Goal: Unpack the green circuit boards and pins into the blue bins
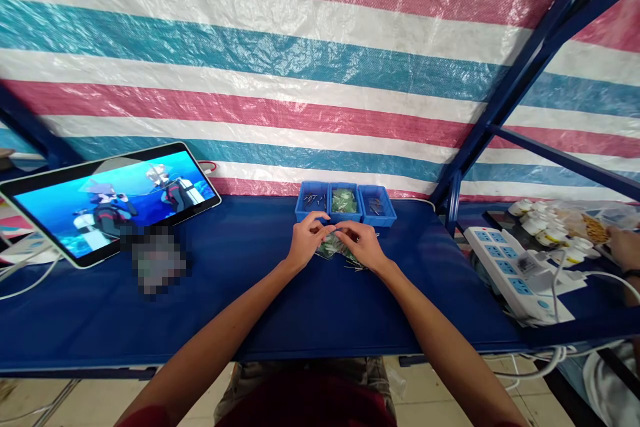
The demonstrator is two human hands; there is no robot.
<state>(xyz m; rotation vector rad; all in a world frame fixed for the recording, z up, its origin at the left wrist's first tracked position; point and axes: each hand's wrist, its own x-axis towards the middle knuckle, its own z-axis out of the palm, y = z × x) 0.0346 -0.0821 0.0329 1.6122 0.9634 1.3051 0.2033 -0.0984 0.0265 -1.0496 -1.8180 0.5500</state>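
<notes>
together, our left hand (pixel 306 240) and right hand (pixel 361 245) pinch the small green parts (pixel 334 248) on the blue worktop (pixel 250 293), each grip clamped on them. the three blue bins (pixel 345 203) sit just beyond, far side, within easy reach; a tablet (pixel 110 200) leans left.

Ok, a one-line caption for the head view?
Both hands, left hand and right hand, work small green parts before three blue bins.

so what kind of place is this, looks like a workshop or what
Probably a makeshift small-parts assembly bench. Both hands, left hand and right hand, work small green parts on a blue table; three blue parts bins sit behind, and a striped tarp serves as the wall.
</notes>
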